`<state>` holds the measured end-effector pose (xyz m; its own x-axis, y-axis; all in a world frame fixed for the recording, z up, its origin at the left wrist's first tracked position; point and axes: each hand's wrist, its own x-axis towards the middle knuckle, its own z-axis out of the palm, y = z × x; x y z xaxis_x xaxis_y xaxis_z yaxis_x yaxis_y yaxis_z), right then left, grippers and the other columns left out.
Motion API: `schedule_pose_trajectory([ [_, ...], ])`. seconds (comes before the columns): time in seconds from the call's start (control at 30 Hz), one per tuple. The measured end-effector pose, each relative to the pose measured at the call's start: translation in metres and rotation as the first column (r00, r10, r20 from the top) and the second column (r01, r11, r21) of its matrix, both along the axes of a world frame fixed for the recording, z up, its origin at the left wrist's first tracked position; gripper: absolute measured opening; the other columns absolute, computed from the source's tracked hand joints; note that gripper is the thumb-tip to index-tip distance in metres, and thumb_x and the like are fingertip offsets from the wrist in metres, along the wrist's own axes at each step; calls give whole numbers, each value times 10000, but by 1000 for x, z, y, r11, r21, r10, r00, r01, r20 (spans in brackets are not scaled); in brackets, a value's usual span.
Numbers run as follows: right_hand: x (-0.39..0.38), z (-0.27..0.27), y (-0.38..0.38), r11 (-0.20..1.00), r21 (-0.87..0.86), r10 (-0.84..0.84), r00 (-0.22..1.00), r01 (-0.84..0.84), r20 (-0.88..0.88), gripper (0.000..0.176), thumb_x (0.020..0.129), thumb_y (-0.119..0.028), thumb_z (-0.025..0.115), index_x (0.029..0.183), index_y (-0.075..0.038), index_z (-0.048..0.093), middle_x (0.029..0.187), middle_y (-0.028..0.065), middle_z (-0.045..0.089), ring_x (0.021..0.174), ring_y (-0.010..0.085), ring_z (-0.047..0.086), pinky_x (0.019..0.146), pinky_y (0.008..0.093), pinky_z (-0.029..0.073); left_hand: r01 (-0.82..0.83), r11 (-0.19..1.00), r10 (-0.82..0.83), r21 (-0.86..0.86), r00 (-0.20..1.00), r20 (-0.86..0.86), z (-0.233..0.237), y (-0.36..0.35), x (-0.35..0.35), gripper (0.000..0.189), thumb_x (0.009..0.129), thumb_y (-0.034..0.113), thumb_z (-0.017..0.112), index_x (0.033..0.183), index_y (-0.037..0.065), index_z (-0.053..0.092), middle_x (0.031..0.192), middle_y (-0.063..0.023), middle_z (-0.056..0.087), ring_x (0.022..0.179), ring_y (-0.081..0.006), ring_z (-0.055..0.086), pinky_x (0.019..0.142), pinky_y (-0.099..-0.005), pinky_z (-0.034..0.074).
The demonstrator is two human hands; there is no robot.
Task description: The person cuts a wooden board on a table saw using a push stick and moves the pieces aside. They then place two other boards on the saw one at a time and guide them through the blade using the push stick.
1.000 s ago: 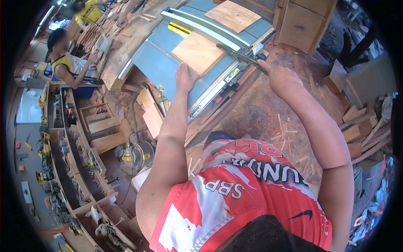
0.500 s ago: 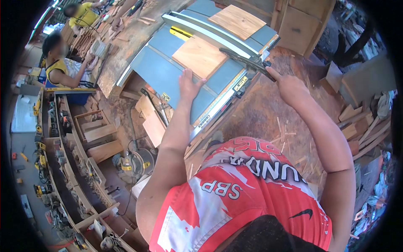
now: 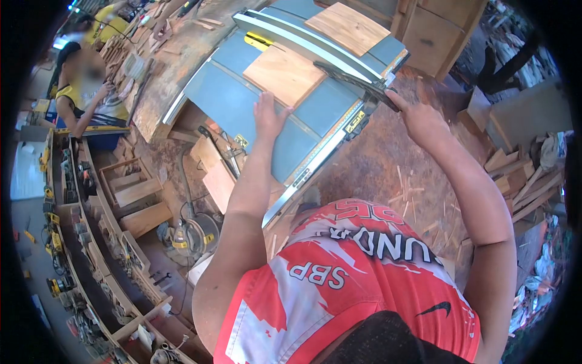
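Note:
A flat wooden board [image 3: 284,74] lies on the blue-grey table saw top [image 3: 225,91], beside the long pale fence [image 3: 309,42]. My left hand [image 3: 270,118] is at the board's near edge, fingers extended and thumb spread, touching it. A dark push stick [image 3: 351,80] is gripped by its near end in my right hand [image 3: 418,115]. Its far end reaches over the board's right corner. The yellow blade insert [image 3: 258,41] shows just past the board; I cannot make out the blade. Another board [image 3: 347,28] rests across the fence.
Two people [image 3: 76,91] in yellow sit at the far left near stacked wood strips. A tool rack [image 3: 91,230] runs down the left side, with a shop vacuum [image 3: 194,233] beside it. Wood offcuts [image 3: 527,176] lie in a pile at right. Scraps litter the floor.
The view has shifted slightly. Both my hands keep nearly the same places against the board and on the push stick. The seated person at left has shifted posture.

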<state>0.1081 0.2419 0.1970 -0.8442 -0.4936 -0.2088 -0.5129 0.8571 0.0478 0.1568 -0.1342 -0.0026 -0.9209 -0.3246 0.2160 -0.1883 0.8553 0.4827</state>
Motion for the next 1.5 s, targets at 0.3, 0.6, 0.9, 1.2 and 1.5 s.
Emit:
schedule_pose_trajectory([
  [0.3,-9,3,-21,1000,-6,-6,1000,6,11,625,965,-130,494,1522,-340,302,872,255,680,800,406,687,717,524,541,-14,1000,14,13,1000,-7,-4,-19,-9,843,782,426,783,1394,-29,423,1464,-245,432,1414,-368,349,1177,-515,198],
  [0.6,-2,11,-29,1000,12,-13,1000,12,22,621,973,-130,487,1521,-352,300,881,250,680,814,409,686,727,526,540,-27,1000,28,-4,999,22,-1,-24,-11,884,796,451,763,1428,-46,395,1478,-257,414,1436,-356,313,1192,-493,163],
  [0.9,-13,-4,-36,999,-14,-31,999,31,9,618,978,-140,480,1522,-366,290,859,244,677,790,401,686,726,528,540,-24,1000,24,16,1000,-3,-2,-31,-15,878,795,459,763,1418,-49,411,1470,-261,424,1427,-355,333,1189,-494,177],
  [1.2,-20,-7,-47,999,-40,-25,999,23,-41,634,967,-111,461,1519,-375,296,896,244,681,822,402,688,742,521,542,-8,999,8,-35,1000,6,-3,-47,-23,894,805,479,744,1432,-49,389,1479,-239,420,1430,-361,323,1191,-495,177],
  [1.5,-23,6,-65,997,-19,-68,997,69,35,629,964,-75,432,1513,-362,319,965,253,678,871,408,683,769,519,537,-5,1000,5,-11,999,32,-4,-59,-30,897,818,495,726,1440,-51,379,1511,-241,376,1455,-351,280,1199,-491,159],
])
